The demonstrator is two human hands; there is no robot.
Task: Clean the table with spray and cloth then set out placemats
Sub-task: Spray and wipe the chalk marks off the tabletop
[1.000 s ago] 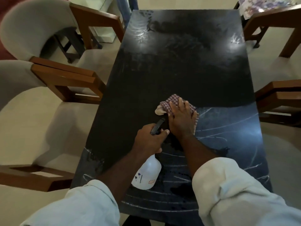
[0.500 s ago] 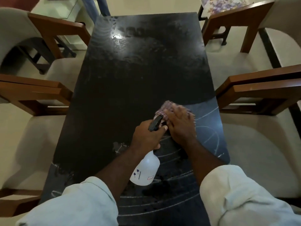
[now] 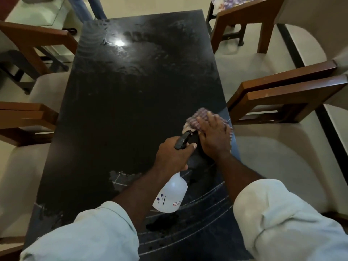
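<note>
**Wiping is under way at the worktop's right edge; no placemats are set out yet.**

Nearest, at 6 o'clock, the left hand (image 3: 173, 157) curls round the neck of the spray bottle (image 3: 170, 194), thumb beside the black trigger, with the white body tilted back toward the person. Just beyond, at 4 o'clock, the right hand (image 3: 214, 140) lies flat with fingers spread, pressing the checked cloth (image 3: 199, 114) onto the dark worktop (image 3: 122, 110) at its right-hand edge. Wet streaks arc across the near end. The far half at 12 o'clock looks smeared, so the next move likely calls for long sweeps away from the body. The cloth has no room rightward: a wooden chair arm (image 3: 282, 95) stands close at 3 o'clock, and another chair (image 3: 24, 113) at 9. A flowered sheet (image 3: 229, 1) at 1 o'clock may be a placemat.
</note>
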